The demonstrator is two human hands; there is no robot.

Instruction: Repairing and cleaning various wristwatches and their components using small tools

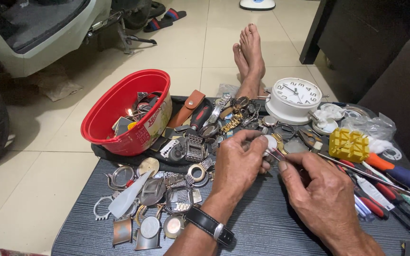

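The left hand (238,163) pinches a small round watch part (270,142) between thumb and fingers, over the middle of the dark table (262,223). The right hand (316,189), fingers pressed together, grips a thin tool (275,154) touching it. Steady, light pressure seems wise; loose watch cases (153,199) lie nearby left.

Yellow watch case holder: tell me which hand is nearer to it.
Right. The right hand lies just below-left of the yellow watch case holder; the left hand sits farther left, holding a small round watch part.
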